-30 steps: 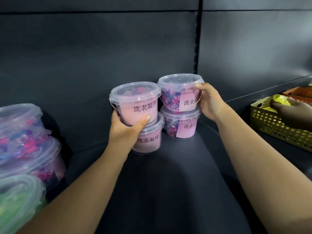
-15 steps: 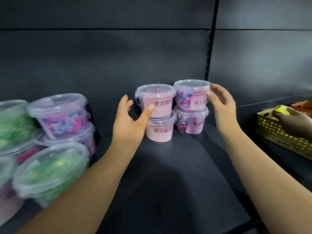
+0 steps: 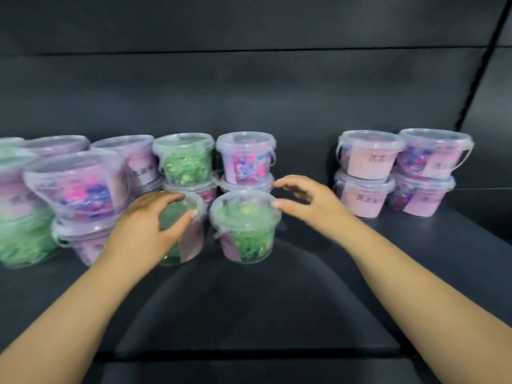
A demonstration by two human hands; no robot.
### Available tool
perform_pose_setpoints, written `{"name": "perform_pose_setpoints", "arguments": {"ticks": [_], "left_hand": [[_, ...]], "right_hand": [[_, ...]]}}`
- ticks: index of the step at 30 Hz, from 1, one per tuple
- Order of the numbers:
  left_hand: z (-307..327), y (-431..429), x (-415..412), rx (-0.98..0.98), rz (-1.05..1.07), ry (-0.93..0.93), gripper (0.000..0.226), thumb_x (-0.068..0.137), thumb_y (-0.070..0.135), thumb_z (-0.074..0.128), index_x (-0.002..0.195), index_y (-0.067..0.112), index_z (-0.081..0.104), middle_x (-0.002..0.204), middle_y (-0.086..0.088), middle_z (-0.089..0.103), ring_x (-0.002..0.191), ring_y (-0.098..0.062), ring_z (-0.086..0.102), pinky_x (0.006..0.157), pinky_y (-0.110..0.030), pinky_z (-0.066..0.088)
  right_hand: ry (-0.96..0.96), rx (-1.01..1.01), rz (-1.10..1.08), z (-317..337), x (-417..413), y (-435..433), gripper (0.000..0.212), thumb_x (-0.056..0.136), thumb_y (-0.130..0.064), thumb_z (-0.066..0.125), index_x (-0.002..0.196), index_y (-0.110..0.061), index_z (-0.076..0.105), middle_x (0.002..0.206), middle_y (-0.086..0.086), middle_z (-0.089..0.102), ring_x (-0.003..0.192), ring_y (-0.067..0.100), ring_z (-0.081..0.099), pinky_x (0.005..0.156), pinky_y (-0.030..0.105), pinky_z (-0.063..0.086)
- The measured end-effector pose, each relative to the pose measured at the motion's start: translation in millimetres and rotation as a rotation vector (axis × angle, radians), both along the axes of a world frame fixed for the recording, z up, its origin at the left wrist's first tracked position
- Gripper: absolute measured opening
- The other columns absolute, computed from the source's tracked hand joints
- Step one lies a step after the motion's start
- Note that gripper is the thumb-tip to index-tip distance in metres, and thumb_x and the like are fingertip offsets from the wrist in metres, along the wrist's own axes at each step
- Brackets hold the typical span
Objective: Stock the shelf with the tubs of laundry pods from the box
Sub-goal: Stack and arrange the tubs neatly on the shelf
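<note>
Left of right green tub (image 3: pixel 245 225) | left hand (image 3: pixel 146 228) grips left green tub (image 3: pixel 194 236), likely for repositioning; right hand (image 3: pixel 307 200) open-fingered, thumb touching rim

Clear front tubs (image 3: pixel 245 228) at twelve o'clock hold green pods, stacked tubs (image 3: pixel 368 162) at two o'clock look pale pink, and the shelf (image 3: pixel 277 300) is charcoal.

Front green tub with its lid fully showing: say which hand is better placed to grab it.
Right. The right hand hangs open beside that front green tub, thumb at its rim; the left hand wraps the neighbouring green tub.
</note>
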State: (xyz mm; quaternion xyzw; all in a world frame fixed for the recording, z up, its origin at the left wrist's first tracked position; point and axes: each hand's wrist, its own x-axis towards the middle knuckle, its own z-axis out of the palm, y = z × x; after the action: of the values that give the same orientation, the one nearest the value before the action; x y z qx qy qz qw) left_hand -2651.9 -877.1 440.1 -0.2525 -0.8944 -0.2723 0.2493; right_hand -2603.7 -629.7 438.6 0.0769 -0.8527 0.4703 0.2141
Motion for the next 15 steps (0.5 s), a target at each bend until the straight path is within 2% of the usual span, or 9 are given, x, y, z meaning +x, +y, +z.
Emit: {"name": "perform_pose_setpoints", "arguments": {"ticks": [1, 3, 4, 6, 9, 11, 13, 15], "left_hand": [[-5, -11, -5, -0.029, 0.019, -0.009, 0.059, 0.071, 0.047, 0.053, 0.104, 0.001, 0.067, 0.109, -0.02, 0.066, 0.103, -0.035, 0.061, 0.089, -0.021, 0.031], [-17, -29, -14, -0.12, 0.024, -0.036, 0.075, 0.069, 0.059, 0.044, 0.112, 0.0, 0.063, 0.117, -0.02, 0.062, 0.113, -0.035, 0.056, 0.098, -0.024, 0.031], [-23, -37, -18, -0.169, 0.016, -0.059, 0.083, 0.067, 0.063, 0.037, 0.115, 0.001, 0.062, 0.121, -0.019, 0.06, 0.118, -0.035, 0.053, 0.103, -0.029, 0.032], [-33, -48, -25, -0.219, 0.002, -0.066, 0.083, 0.067, 0.064, 0.035, 0.117, 0.003, 0.062, 0.122, -0.017, 0.06, 0.118, -0.034, 0.053, 0.105, -0.04, 0.033], [-39, -56, -25, -0.208, -0.012, -0.014, 0.07, 0.069, 0.062, 0.043, 0.105, 0.008, 0.07, 0.108, -0.015, 0.068, 0.101, -0.036, 0.061, 0.095, -0.045, 0.042], [-38, -57, -20, -0.182, -0.024, 0.039, 0.066, 0.067, 0.063, 0.046, 0.099, 0.012, 0.072, 0.1, -0.011, 0.069, 0.094, -0.035, 0.061, 0.09, -0.041, 0.042], [-36, -61, -15, -0.167, -0.013, 0.056, 0.067, 0.065, 0.065, 0.045, 0.095, 0.013, 0.073, 0.094, -0.006, 0.067, 0.092, -0.033, 0.059, 0.087, -0.037, 0.04], [-35, -63, -10, -0.177, -0.001, 0.105, 0.067, 0.065, 0.065, 0.045, 0.091, 0.01, 0.073, 0.087, -0.007, 0.063, 0.087, -0.034, 0.058, 0.084, -0.04, 0.043]], "right_hand": [[-0.054, 0.072, 0.02, -2, -5, -10, 0.035, 0.076, -0.02, 0.073, 0.108, -0.025, 0.059, 0.115, -0.008, 0.052, 0.11, 0.004, 0.047, 0.093, 0.01, 0.033], [-0.166, 0.203, 0.047, -6, -12, -26, 0.054, 0.074, -0.027, 0.074, 0.123, -0.023, 0.053, 0.127, -0.011, 0.044, 0.118, 0.0, 0.037, 0.095, 0.006, 0.023], [-0.207, 0.262, 0.046, -8, -15, -32, 0.06, 0.073, -0.031, 0.075, 0.127, -0.024, 0.051, 0.131, -0.01, 0.042, 0.122, 0.001, 0.034, 0.097, 0.007, 0.021], [-0.222, 0.377, -0.019, -12, -19, -41, 0.068, 0.069, -0.038, 0.076, 0.13, -0.026, 0.05, 0.141, -0.009, 0.039, 0.132, 0.007, 0.03, 0.105, 0.014, 0.018], [-0.179, 0.384, -0.089, -14, -17, -48, 0.066, 0.066, -0.037, 0.078, 0.127, -0.025, 0.055, 0.139, -0.009, 0.045, 0.132, 0.008, 0.033, 0.105, 0.012, 0.016], [-0.193, 0.329, -0.055, -11, -11, -47, 0.062, 0.069, -0.032, 0.077, 0.126, -0.025, 0.055, 0.136, -0.011, 0.047, 0.13, 0.003, 0.032, 0.106, 0.011, 0.013], [-0.248, 0.335, -0.003, -7, -2, -45, 0.058, 0.073, -0.03, 0.074, 0.126, -0.031, 0.052, 0.136, -0.016, 0.042, 0.133, -0.001, 0.024, 0.116, 0.024, 0.005], [-0.305, 0.382, 0.026, -2, 3, -44, 0.056, 0.076, -0.029, 0.071, 0.125, -0.037, 0.047, 0.142, -0.013, 0.039, 0.137, -0.001, 0.018, 0.119, 0.035, 0.0]]}}
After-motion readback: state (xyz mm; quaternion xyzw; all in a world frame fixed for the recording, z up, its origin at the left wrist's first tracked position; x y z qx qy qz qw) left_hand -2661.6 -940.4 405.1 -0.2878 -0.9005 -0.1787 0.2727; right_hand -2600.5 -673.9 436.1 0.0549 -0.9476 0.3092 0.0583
